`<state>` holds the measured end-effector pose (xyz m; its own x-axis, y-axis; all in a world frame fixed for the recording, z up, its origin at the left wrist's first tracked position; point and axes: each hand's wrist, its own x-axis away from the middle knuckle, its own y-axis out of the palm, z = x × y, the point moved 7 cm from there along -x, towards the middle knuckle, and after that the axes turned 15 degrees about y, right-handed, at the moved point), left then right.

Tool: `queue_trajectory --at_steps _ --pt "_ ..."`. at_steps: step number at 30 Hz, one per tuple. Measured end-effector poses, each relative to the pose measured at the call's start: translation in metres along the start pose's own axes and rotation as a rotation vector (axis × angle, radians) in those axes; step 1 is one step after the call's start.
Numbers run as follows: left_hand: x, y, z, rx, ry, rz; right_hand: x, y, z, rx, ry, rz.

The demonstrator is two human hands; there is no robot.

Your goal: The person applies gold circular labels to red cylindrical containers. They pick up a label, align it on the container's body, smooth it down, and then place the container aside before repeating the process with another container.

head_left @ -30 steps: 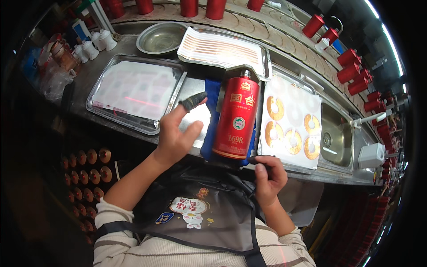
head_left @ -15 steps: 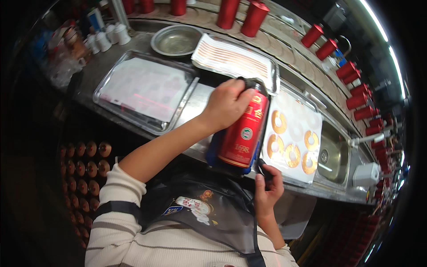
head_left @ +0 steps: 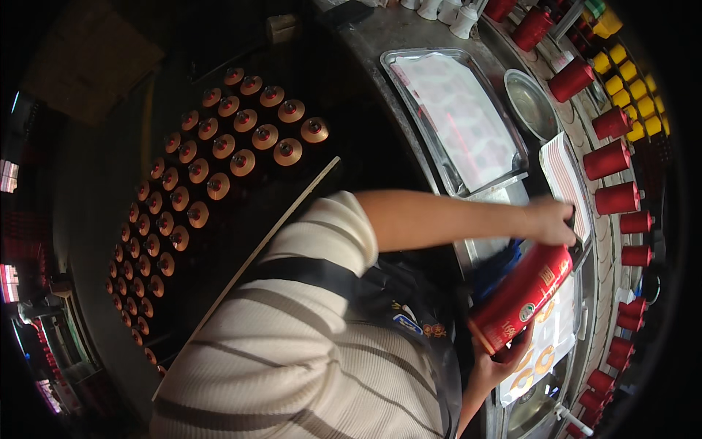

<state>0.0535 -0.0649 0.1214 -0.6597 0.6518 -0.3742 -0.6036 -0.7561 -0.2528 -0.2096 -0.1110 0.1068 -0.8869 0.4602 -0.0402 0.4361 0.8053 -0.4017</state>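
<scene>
A red bottle [head_left: 521,296] with gold print hangs tilted in front of me, its top toward the conveyor. My left hand [head_left: 550,222] is closed round its dark neck, slightly smeared by motion. Beneath the lower end, my right hand [head_left: 497,369] curls its fingers round the base. A blue holder [head_left: 499,269] sits on the metal counter beside the bottle, partly hidden by it. Next to my right hand lies a white backing sheet [head_left: 561,333] with golden C-shaped labels [head_left: 545,358], partly covered by the bottle.
A metal tray [head_left: 387,60] bears a used white sheet. Beyond are a metal bowl [head_left: 530,106] and a striped label sheet [head_left: 564,172]. Red bottles [head_left: 607,159] line the conveyor. A sink [head_left: 523,418] is at lower right. Several gold-shouldered bottles [head_left: 243,162] stand in rows at left.
My view has swung to the left, bringing the rows of bottles into sight. The red bottle has come off the blue holder. My right hand has moved onto its base.
</scene>
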Motion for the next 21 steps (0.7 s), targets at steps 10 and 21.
queue_trajectory --at_steps 10,21 --pt "0.229 -0.273 0.253 -0.513 0.19 0.322 -0.035 0.139 -0.137 0.203 -0.421 -0.415" --pt "0.494 -0.271 0.083 -1.247 -0.435 0.48 -0.002 0.126 -0.074 0.038 0.084 -0.576"
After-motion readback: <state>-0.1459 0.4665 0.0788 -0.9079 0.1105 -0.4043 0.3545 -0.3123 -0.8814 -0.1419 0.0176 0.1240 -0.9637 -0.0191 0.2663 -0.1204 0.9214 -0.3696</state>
